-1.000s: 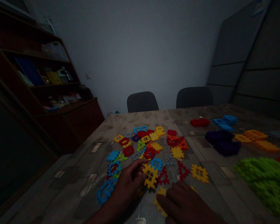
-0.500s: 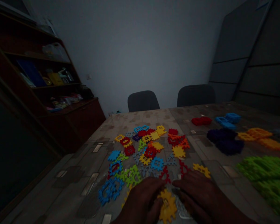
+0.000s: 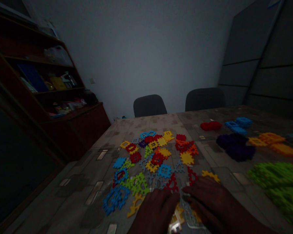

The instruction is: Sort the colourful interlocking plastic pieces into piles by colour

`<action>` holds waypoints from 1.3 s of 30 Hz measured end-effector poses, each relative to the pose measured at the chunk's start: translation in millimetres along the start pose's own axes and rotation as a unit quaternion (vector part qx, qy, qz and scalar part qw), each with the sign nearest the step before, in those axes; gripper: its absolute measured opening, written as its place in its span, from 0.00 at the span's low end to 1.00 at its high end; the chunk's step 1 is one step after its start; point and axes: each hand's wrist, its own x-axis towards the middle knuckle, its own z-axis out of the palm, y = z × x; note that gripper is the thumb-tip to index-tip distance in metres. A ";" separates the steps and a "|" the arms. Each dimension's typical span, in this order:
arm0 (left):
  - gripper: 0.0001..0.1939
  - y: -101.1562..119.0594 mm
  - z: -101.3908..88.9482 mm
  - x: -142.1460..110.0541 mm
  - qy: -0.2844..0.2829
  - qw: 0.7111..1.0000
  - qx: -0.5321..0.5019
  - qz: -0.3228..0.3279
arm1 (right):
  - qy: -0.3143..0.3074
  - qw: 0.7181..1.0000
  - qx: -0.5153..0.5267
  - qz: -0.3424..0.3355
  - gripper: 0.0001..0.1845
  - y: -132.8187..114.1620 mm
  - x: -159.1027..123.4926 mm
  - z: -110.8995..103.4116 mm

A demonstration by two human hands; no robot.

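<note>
Both my hands rest low on the patterned table point(image 3: 92, 169), close together at its near edge. My left hand point(image 3: 156, 211) is curled, its fingers against small yellow toothed pieces point(image 3: 178, 214). My right hand point(image 3: 210, 204) is curled too, its fingertips on a pale grey toothed piece point(image 3: 187, 211) between the hands. Just beyond them lies a loose spread of flat coloured toothed pieces point(image 3: 158, 156). Nearest my left hand are a green one point(image 3: 139, 185), a blue one point(image 3: 113, 200) and a yellow one point(image 3: 134, 208). The room is very dark.
Heaps sorted by colour lie to the right: green point(image 3: 278, 182), purple point(image 3: 234, 146), orange-yellow point(image 3: 271, 141), blue point(image 3: 238, 125), red point(image 3: 210, 125). Two dark chairs point(image 3: 149, 105) point(image 3: 204, 98) stand at the far edge. A wooden shelf unit point(image 3: 51, 97) lines the left wall.
My left hand drew back from the pile with a yellow piece and met my right hand. A green piece now shows where my left hand was. Both hands have closed over pieces between them.
</note>
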 end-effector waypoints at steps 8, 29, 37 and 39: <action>0.54 -18.3 -19.5 -10.9 0.026 0.987 -0.147 0.060 | -0.032 0.999 0.024 0.032 0.15 4.3 -3.9 0.3; 0.50 -12.1 -10.5 -3.7 0.028 0.994 -0.098 0.042 | -0.033 0.975 -0.061 0.211 0.20 79.8 -31.1 -32.2; 0.45 -17.2 -7.3 -7.4 0.013 0.997 -0.071 0.017 | -0.125 0.949 -0.091 0.275 0.25 106.4 -62.8 -24.6; 0.42 -17.2 -7.0 -8.7 0.008 0.998 -0.060 -0.001 | -0.132 0.954 -0.079 0.256 0.28 101.7 -64.2 -18.4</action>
